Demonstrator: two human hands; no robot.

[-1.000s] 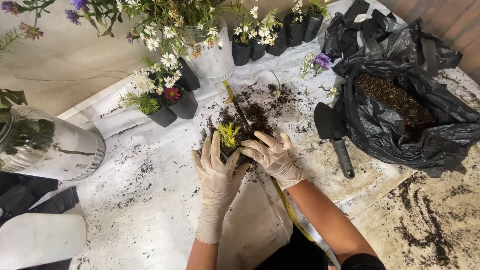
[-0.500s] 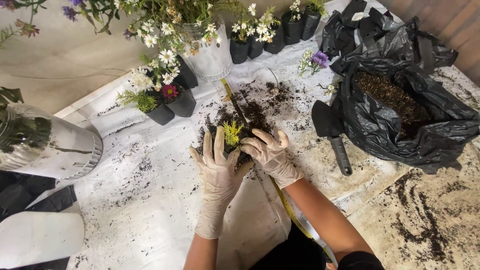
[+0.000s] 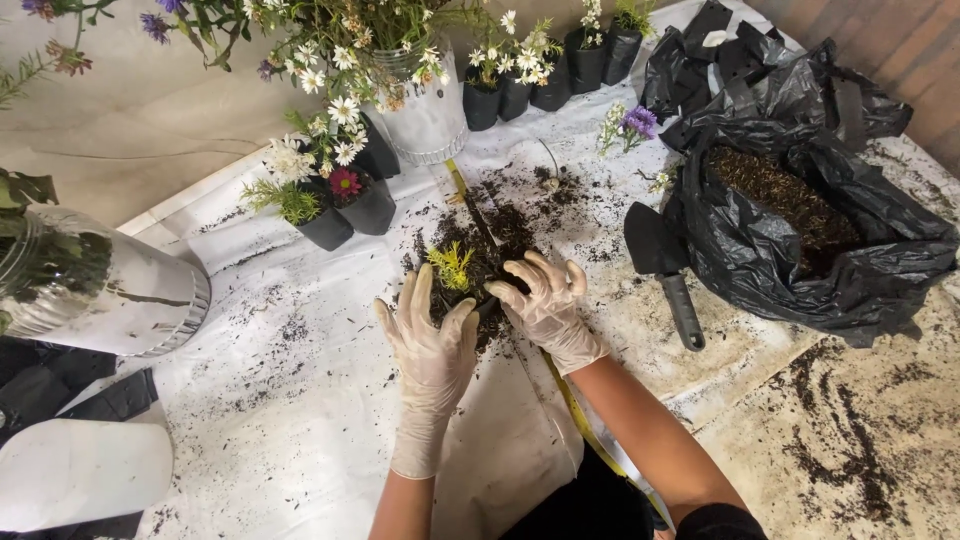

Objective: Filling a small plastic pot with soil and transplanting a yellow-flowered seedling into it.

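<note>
Cupping the yellow-green seedling (image 3: 452, 265) in its soil clump (image 3: 478, 285), your gloved left hand (image 3: 430, 345) and right hand (image 3: 545, 300) press inward, fingers spread; firm evenly next.

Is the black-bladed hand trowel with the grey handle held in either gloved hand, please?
No, the trowel lies on the table beside the black soil bag, apart from both hands.

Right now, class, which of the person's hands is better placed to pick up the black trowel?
Right hand, probably: the trowel lies on its side, with the left hand further away.

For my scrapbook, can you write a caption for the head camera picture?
Two gloved hands, left and right, cup a small yellow-green plant in dark soil.
</note>
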